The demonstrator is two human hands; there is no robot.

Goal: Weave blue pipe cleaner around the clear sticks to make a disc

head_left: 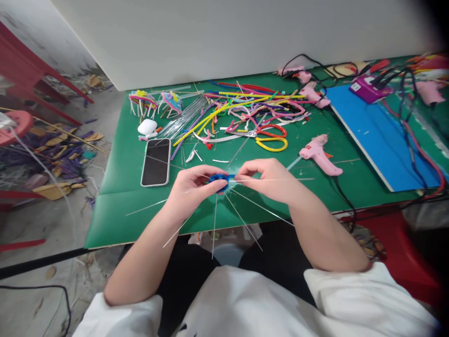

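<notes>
Between my two hands is a small blue fuzzy piece (218, 182), apparently wound pipe cleaner, with several thin stiff wires fanning out from it. My left hand (194, 187) is closed on this piece, thumb in front and fingers behind. My right hand (261, 177) pinches at its right side, where a short blue end shows between thumb and forefinger. One thin wire runs rightward across the right hand. Other wires point down past the table's front edge. The far side of the blue piece is hidden by the fingers.
On the green table (119, 173) lie a phone (156, 161), a white case (147, 127), scissors (270, 136), a pink glue gun (321, 155) and a heap of colourful pipe cleaners (245, 107). A blue board (365, 135) and cables are at right. A white panel (210, 37) stands behind.
</notes>
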